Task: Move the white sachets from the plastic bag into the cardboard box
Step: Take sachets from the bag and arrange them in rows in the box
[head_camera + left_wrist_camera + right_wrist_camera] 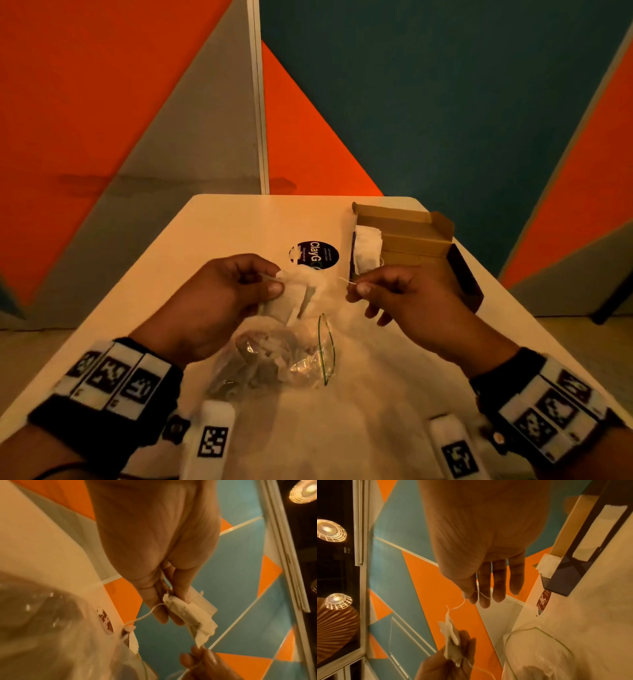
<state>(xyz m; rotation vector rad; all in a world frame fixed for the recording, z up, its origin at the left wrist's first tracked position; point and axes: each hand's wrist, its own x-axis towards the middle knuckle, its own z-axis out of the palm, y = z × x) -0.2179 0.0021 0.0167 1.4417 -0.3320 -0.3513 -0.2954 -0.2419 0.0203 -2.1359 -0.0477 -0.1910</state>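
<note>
My left hand (239, 287) pinches a small bunch of white sachets (296, 294) between thumb and fingers, held above the table; the left wrist view shows the sachets (188, 614) folded under my thumb. My right hand (387, 291) pinches a thin white string (346, 281) that runs from those sachets; the string (477, 593) lies between thumb and forefinger in the right wrist view. The clear plastic bag (281, 356) with a green seal line lies on the table below both hands, with more sachets inside. The open cardboard box (411, 236) sits at the far right, sachets (368, 248) stacked in its left end.
A round dark sticker (314, 255) is on the white table (222, 226) just beyond my hands. A dark box lid edge (466, 277) lies right of my right hand. Orange, grey and teal wall panels stand behind the table.
</note>
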